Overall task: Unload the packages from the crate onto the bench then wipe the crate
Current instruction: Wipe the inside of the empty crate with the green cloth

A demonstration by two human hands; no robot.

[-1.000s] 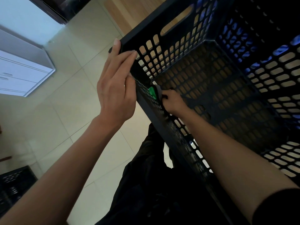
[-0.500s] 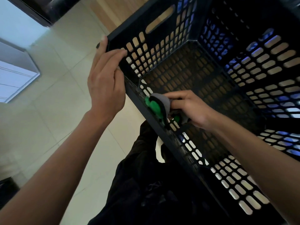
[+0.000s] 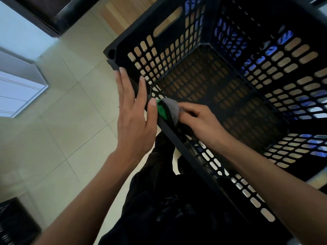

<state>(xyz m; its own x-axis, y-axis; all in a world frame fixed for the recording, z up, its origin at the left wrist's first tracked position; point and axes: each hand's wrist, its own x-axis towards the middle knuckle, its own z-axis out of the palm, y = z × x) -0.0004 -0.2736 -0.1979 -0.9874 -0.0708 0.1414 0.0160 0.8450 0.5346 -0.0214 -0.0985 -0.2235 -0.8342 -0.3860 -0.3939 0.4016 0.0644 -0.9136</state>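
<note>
A black perforated plastic crate [image 3: 178, 142] fills the right of the head view, and nothing lies inside it. My left hand [image 3: 134, 119] lies on the outside of the crate's near wall, fingers straight, thumb over the rim. My right hand [image 3: 198, 121] is inside the crate, just below the rim, and grips a grey and green cloth [image 3: 168, 108] pressed against the near wall. The cloth pokes up over the rim beside my left thumb. No packages are in view.
Pale floor tiles [image 3: 58, 121] lie to the left. A white cabinet [image 3: 19, 89] stands at the far left. Another dark crate [image 3: 16, 223] sits at the bottom left corner. My dark trousers [image 3: 159, 200] are below the crate, wooden flooring [image 3: 115, 13] beyond it.
My left hand has slid along the rim from the crate's corner towards my right hand and now lies flatter. The cloth stays against the near wall, its grey side more exposed.
</note>
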